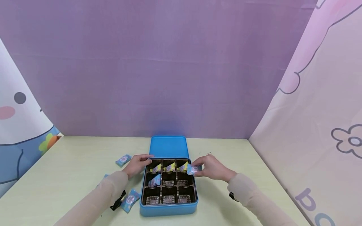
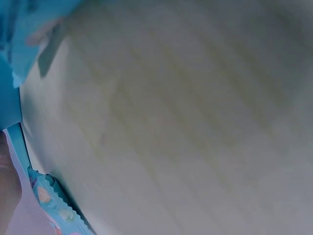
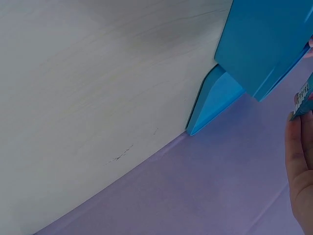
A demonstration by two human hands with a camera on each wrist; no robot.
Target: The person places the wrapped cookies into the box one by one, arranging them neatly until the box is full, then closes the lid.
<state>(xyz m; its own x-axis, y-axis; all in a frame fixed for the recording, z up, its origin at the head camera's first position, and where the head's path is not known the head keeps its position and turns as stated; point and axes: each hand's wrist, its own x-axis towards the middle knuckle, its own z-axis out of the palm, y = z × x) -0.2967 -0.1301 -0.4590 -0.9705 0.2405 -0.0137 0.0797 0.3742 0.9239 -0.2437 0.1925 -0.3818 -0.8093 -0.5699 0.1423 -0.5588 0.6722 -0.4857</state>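
A blue box (image 1: 168,211) with a dark divided tray stands on the table, its blue lid (image 1: 169,147) folded back behind it. My left hand (image 1: 137,164) holds the box's far left corner, thumb over the rim. Between the thumb and fingers of my right hand (image 1: 215,168) is a small blue wrapped candy (image 1: 194,169), held at the right rim by the back row. That row holds three yellow packets, including one in the middle (image 1: 169,167). Another blue candy (image 1: 154,181) leans in the middle row's left compartment. In the right wrist view, fingertips pinch the candy (image 3: 304,98).
Left of the box lie loose blue candies, one farther back (image 1: 123,160) and one close by the box's near left side (image 1: 130,200). Another is mostly hidden by the left sleeve (image 1: 108,188). A purple backdrop (image 1: 169,69) rises behind the pale table (image 1: 226,150).
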